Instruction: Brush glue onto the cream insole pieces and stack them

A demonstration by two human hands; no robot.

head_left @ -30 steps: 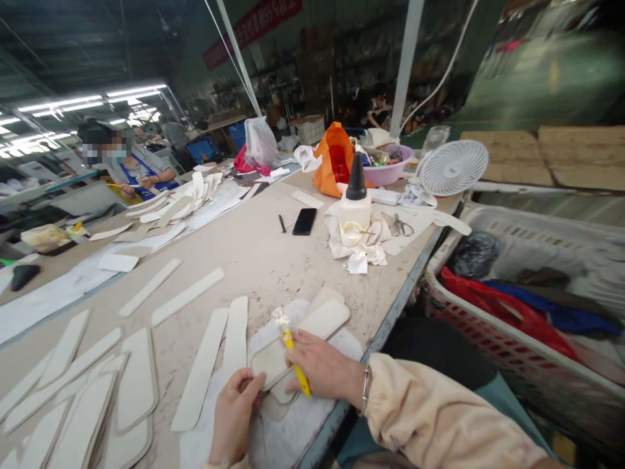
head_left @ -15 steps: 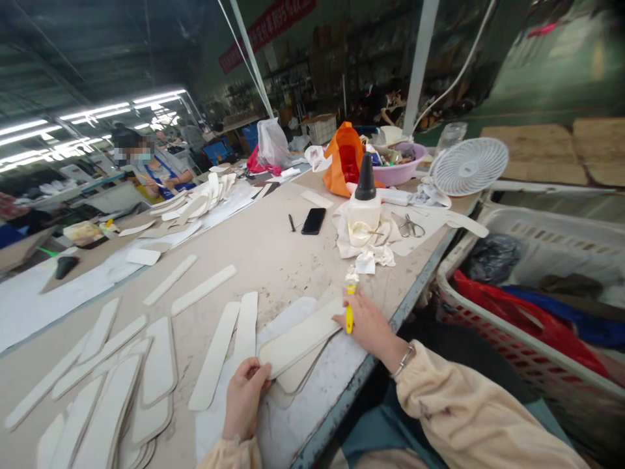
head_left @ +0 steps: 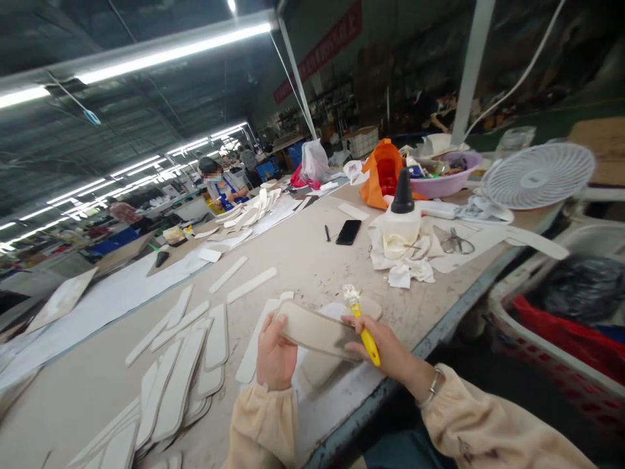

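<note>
A long pale strip with rounded ends (head_left: 317, 331) is raised off the table between my hands. My left hand (head_left: 276, 348) is closed on its left end, thumb on top. My right hand (head_left: 383, 345) grips a yellow-handled brush (head_left: 367, 335), its bristles coated in white paste and pointing away from me. Fingers of that hand also touch the strip's right end. Beneath the raised strip, another pale piece (head_left: 317, 371) lies on a white sheet. To the left, several similar strips (head_left: 180, 384) are piled on the table.
Ahead stand a white bottle with a black nozzle (head_left: 402, 215) on crumpled cloth, scissors (head_left: 456, 241) and a black phone (head_left: 348, 232). Behind are an orange bag (head_left: 378, 176), a purple basin (head_left: 449, 179) and a white fan (head_left: 540, 176). A plastic basket (head_left: 512, 326) is at right; another person (head_left: 224, 185) sits far left.
Both hands have lifted the strip off the pieces under it and tilted it. The brush stays in my right hand, now slanting the other way. My view has swung left.
</note>
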